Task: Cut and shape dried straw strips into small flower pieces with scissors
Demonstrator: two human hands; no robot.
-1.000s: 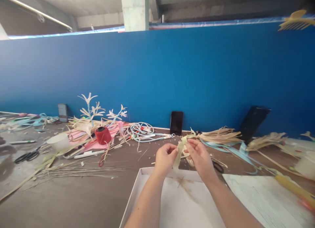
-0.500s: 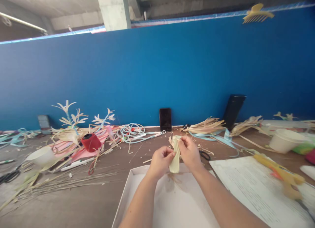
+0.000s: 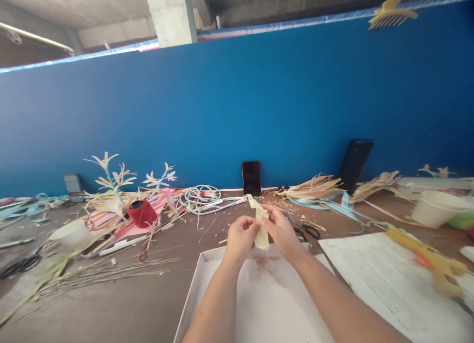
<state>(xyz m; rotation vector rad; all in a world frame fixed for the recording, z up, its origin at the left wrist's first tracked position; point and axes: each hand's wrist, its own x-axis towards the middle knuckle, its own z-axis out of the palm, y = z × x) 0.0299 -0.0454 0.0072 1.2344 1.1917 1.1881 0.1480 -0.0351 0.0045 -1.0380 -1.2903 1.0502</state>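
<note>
A pale yellow strip of dried husk (image 3: 260,226) is pinched between both hands above the far edge of a white shallow box (image 3: 196,293). My left hand (image 3: 240,237) grips its left side with curled fingers. My right hand (image 3: 281,228) holds its right side, thumb on top. A few husk fibres lie inside the box below the hands.
Husk bundles (image 3: 314,186), a black phone (image 3: 251,177) and a black stand (image 3: 354,159) line the blue wall. Red thread spool (image 3: 141,213), white cups (image 3: 71,233), scissors (image 3: 306,230), a cord coil (image 3: 202,197), a yellow glue gun (image 3: 425,254) and printed paper (image 3: 388,284) cover the brown table.
The view shifted left and steadied. Both hands stayed on the husk strip and drew it narrower and more upright between the fingers.
</note>
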